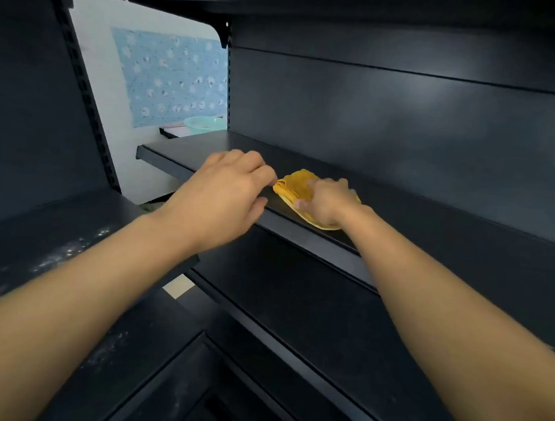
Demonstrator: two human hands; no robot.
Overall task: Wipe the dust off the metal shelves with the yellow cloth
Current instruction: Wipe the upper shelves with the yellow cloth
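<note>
left hand (226, 192) reaches forward, fingers loosely curled; right hand (329, 201) just beside it presses palm down, fingers flat

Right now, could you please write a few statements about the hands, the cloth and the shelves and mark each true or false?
1. The right hand presses down on the yellow cloth. True.
2. The yellow cloth lies on the lowest shelf. False: it lies on the metal shelf at hand height, with more shelves below it.
3. A pale green basin stands beyond the shelf's left end. True.
4. The left hand holds the cloth up in the air. False: it is at the shelf's front edge, beside the cloth.
5. The lower left shelf shows whitish dust specks. True.
</note>
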